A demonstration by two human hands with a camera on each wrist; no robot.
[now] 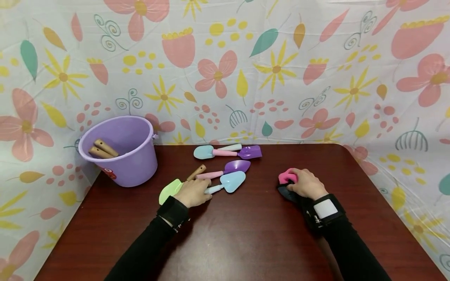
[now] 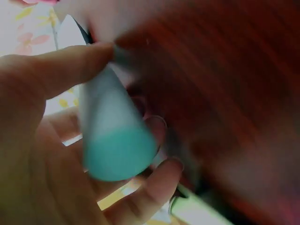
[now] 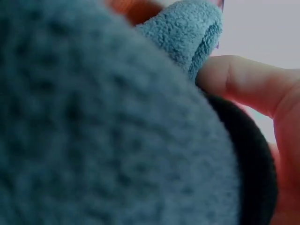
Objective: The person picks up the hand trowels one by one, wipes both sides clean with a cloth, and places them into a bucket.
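On the dark red table (image 1: 246,234) my left hand (image 1: 206,191) grips the pale handle of a light blue toy shovel (image 1: 233,181). The left wrist view shows that handle (image 2: 117,150) with my thumb and curled fingers (image 2: 161,129) around it. A green scoop with a wooden handle (image 1: 170,191) lies just left of that hand. My right hand (image 1: 294,182) is curled over a pink and dark grey cloth pad (image 1: 286,176) lying on the table. In the right wrist view the grey-blue fuzzy cloth (image 3: 93,117) fills the frame, with one finger (image 3: 243,79) against it.
A purple bucket (image 1: 123,156) with wooden handles (image 1: 102,149) inside stands at the back left. Behind the held shovel lie a purple scoop with a pink handle (image 1: 237,166), a blue scoop (image 1: 204,152) and a purple square shovel (image 1: 251,152). Floral cloth (image 1: 225,70) backs the table.
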